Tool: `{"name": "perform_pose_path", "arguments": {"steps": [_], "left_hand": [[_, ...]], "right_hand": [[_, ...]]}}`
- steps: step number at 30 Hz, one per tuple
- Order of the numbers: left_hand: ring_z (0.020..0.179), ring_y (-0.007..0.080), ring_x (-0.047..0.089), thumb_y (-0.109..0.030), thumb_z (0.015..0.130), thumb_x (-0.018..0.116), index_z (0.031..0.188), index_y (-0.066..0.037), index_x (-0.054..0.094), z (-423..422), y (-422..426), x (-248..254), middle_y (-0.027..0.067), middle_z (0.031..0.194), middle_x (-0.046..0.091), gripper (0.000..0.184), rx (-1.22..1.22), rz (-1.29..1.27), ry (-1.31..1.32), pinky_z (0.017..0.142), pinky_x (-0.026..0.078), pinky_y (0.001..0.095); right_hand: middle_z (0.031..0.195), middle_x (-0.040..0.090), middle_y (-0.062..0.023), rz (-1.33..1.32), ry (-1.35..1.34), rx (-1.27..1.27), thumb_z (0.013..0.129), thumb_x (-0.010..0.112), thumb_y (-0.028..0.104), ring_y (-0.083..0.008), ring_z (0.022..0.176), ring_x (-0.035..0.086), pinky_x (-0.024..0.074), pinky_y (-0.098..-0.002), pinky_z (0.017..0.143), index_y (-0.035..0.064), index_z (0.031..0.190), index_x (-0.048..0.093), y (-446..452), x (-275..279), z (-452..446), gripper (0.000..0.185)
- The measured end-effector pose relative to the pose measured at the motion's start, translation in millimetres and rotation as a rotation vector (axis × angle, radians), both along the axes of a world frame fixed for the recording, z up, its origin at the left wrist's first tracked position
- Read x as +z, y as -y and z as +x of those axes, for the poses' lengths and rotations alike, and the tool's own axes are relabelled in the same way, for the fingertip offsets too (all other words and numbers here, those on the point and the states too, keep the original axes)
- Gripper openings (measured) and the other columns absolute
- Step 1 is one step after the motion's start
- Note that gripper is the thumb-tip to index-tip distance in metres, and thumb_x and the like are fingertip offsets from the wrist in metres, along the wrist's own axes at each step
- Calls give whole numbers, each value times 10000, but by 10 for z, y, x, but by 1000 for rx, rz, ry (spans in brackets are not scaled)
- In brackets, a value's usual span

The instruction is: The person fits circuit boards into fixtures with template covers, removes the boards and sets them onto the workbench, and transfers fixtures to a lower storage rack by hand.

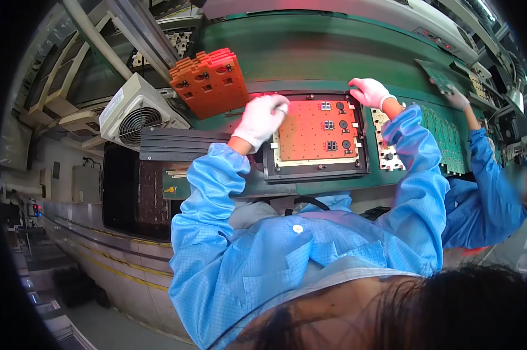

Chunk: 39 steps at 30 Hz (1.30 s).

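Note:
An orange board (304, 131) with black round parts and small connectors lies in a black frame (316, 172) on the green bench. My left hand (263, 121), in a white glove, is at the frame's upper left corner. Its fingers are curled together, and what they hold, if anything, is hidden. By the upper right corner of the frame is my right hand (371, 93), also gloved, with thumb and fingers apart and nothing visible between them.
Orange boards (211, 84) stand upright at the back left, beside a white fan unit (138, 116). To the right of the frame lie a pale board (386, 143) and green circuit boards (444, 140). A co-worker's gloved hand (457, 98) touches a dark green board (435, 74) farther right.

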State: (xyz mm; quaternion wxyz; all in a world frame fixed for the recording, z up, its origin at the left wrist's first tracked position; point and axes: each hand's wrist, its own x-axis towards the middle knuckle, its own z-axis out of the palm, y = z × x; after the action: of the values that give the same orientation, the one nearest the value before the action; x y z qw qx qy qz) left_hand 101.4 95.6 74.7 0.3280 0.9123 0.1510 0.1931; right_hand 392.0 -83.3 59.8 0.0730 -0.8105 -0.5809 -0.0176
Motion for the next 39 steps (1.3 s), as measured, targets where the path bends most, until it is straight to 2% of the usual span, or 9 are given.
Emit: {"name": "perform_pose_path", "arguments": {"steps": [9, 13, 18, 19, 20, 24, 28, 34, 39], "left_hand": [[892, 322, 588, -202, 772, 633, 1184, -75, 488, -619, 253, -430, 152, 1060, 591, 455, 264, -82, 42, 779, 476, 398], [1199, 338, 424, -231, 721, 699, 1322, 3, 326, -754, 594, -470, 207, 1290, 435, 745, 286, -213, -18, 1011, 337, 389], [1269, 317, 353, -129, 743, 639, 1362, 15, 235, -726, 742, -740, 207, 1355, 354, 753, 232, -258, 169, 1058, 276, 373], [1276, 314, 343, -101, 744, 611, 1364, 13, 234, -701, 744, -784, 198, 1359, 351, 734, 234, -300, 230, 1066, 263, 370], [1283, 311, 333, -73, 745, 583, 1365, 10, 232, -685, 739, -832, 190, 1362, 348, 717, 237, -339, 291, 1074, 250, 367], [1278, 295, 340, 1, 678, 517, 1343, -15, 287, -692, 743, -892, 176, 1369, 338, 703, 277, -381, 341, 1066, 258, 370], [1260, 310, 355, -27, 632, 547, 1304, -34, 370, -707, 679, -694, 154, 1317, 419, 695, 261, -115, 331, 1084, 228, 392], [1017, 304, 539, 51, 621, 514, 1133, -93, 537, -650, 601, -379, 104, 1043, 590, 533, 31, 394, 211, 894, 396, 409], [1083, 274, 574, 126, 664, 411, 1155, -1, 482, -685, 480, -340, 147, 1127, 544, 512, -60, -425, 222, 924, 447, 324]], "right_hand": [[792, 583, -169, -21, 100, 162, 842, 525, 295, -354, 795, 558, 453, -447, 707, 115, 1137, 536, 88, -222, -55, 346], [793, 586, -179, 61, 29, -27, 842, 553, 369, -356, 776, 563, 453, -437, 690, 132, 1318, 399, 326, -122, -286, 554], [804, 619, -239, -385, -196, -84, 759, 596, 566, -400, 774, 607, 478, -433, 703, 126, 1444, 61, 893, 93, -906, 975], [1031, 583, -282, -619, -259, -176, 776, 607, 512, -417, 828, 602, 477, -425, 761, 109, 1443, 45, 835, 315, -1111, 962], [1305, 408, -282, -294, -398, -64, 787, 620, 413, -410, 923, 587, 457, -395, 845, 90, 1443, 51, 1040, -33, -1048, 927], [1434, 238, -242, -69, -579, -83, 747, 595, 243, -376, 1024, 558, 421, -354, 914, 78, 1444, 59, 1179, -166, -1187, 895], [929, 607, -168, -293, -445, -225, 670, 580, 140, -314, 876, 570, 449, -392, 739, 82, 1415, 226, 993, 265, -1373, 827], [946, 587, -158, 170, 122, 90, 742, 583, 196, -330, 950, 524, 422, -403, 788, -24, 1287, 395, 766, 105, -1178, 617], [1179, 520, -212, 255, 54, 108, 771, 588, 228, -362, 1017, 507, 405, -403, 869, -53, 1224, 447, 645, -115, -1109, 551]]}}
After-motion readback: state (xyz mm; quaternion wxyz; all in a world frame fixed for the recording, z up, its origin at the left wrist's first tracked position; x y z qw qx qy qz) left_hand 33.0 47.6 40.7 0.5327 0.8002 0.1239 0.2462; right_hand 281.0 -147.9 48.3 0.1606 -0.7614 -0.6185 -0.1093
